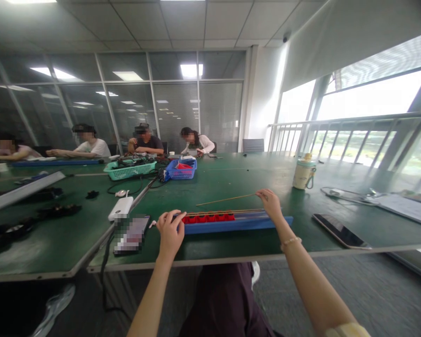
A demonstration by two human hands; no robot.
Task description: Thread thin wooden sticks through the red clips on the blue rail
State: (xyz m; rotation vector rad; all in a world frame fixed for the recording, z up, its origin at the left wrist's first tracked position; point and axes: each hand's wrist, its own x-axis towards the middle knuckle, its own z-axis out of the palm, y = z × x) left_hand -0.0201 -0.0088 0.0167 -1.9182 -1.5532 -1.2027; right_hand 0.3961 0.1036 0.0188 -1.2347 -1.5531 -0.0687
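Observation:
A long blue tray (238, 227) lies near the front edge of the green table, with a row of small red compartments (210, 217) in its left part. Thin yellowish sticks (243, 211) run lengthwise along its far side. My left hand (171, 231) is bent over the tray's left end, its fingertips at the near ends of those sticks; the exact contact is partly hidden. Pinched in my right hand (272, 204) is the right end of another thin stick (226, 200). It slants leftward above the tray, apart from it.
Left of the tray are a phone (132, 234) and a white power bank (121, 208). A green basket (131, 171) and a blue basket (182, 171) stand farther back. To the right are a cup (304, 173) and another phone (340, 230). Several people sit across the table.

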